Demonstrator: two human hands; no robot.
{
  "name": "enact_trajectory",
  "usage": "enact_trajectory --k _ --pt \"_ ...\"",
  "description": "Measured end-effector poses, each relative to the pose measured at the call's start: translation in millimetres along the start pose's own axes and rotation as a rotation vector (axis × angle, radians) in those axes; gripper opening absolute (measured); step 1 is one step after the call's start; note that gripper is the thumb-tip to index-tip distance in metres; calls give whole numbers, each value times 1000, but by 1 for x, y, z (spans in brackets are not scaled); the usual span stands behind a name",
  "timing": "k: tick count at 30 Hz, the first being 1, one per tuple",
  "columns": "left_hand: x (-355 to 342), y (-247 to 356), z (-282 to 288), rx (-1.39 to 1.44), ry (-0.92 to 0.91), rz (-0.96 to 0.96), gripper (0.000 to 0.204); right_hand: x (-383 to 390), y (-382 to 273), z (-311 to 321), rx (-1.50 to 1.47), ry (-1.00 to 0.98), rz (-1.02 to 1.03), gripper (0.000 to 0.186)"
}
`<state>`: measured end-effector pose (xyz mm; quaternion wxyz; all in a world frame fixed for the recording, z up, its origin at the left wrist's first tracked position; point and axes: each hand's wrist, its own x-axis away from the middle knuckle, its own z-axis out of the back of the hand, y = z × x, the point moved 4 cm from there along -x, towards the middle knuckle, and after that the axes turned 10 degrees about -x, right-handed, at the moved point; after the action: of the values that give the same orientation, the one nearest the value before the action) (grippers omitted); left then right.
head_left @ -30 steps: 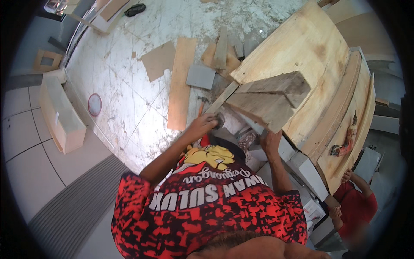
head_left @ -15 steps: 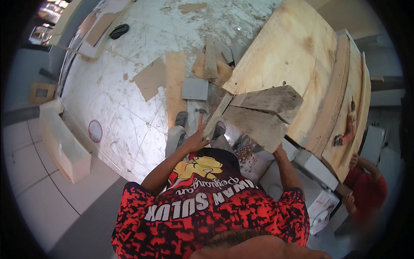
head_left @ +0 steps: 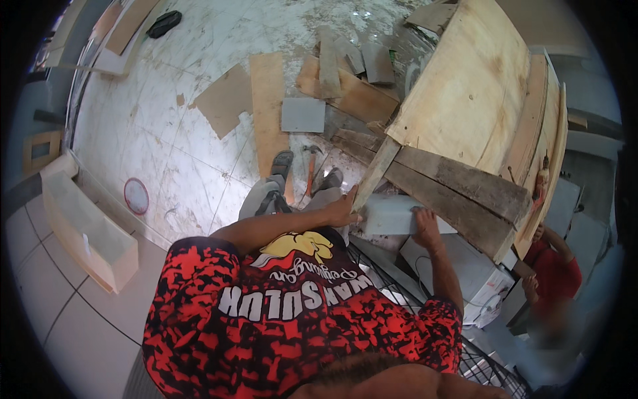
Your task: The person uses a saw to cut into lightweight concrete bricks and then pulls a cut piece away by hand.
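My left hand [head_left: 342,209] is closed around the near end of a narrow wooden strip [head_left: 376,171]. That strip slants up to the corner of a large pale plywood panel [head_left: 465,93]. My right hand [head_left: 428,227] lies on a smooth whitish panel [head_left: 389,214], fingers slightly bent and apart over its surface. Just beyond it, two weathered grey planks [head_left: 458,183] run side by side toward the right, passing beneath or against the strip's far end; the exact contact is unclear. A claw hammer [head_left: 311,169] with an orange handle rests on the floor between my feet.
Scattered board offcuts [head_left: 269,100] and a grey square piece [head_left: 303,116] cover the floor ahead. A pale open box [head_left: 93,233] stands at the left. On the right, a person in red [head_left: 555,266] has hands near the plywood structure, where an orange-red tool [head_left: 539,183] rests.
The grey planks have shifted right and toward me. My right hand has left their near end and is now on the whitish panel. My left hand still holds the strip, slightly farther right.
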<state>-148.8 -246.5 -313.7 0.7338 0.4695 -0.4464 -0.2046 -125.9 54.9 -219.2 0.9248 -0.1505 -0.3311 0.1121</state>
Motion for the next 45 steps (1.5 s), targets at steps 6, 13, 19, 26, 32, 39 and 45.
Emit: enact_trajectory --k 6,13,19,26,32,39,45 --pt "13 11 23 -14 -72 73 100 -33 -45 -37 137 -60 147 72" --pt "48 -25 77 264 260 -10 72 -61 -79 -73 95 40 133 70" --pt "134 -188 162 138 468 616 51 -109 -125 -147 -227 212 194 58" --pt "223 -341 157 -143 336 781 61 -202 -208 -222 -505 245 -190 84" --pt "228 -416 66 -225 -29 732 73 -336 -225 -246 -579 398 -464 85" --pt "207 -350 86 -270 -239 865 63 -511 -153 -247 -681 381 -549 84" --pt "197 -341 97 -264 -241 951 62 -608 -86 -258 -981 221 -584 95"
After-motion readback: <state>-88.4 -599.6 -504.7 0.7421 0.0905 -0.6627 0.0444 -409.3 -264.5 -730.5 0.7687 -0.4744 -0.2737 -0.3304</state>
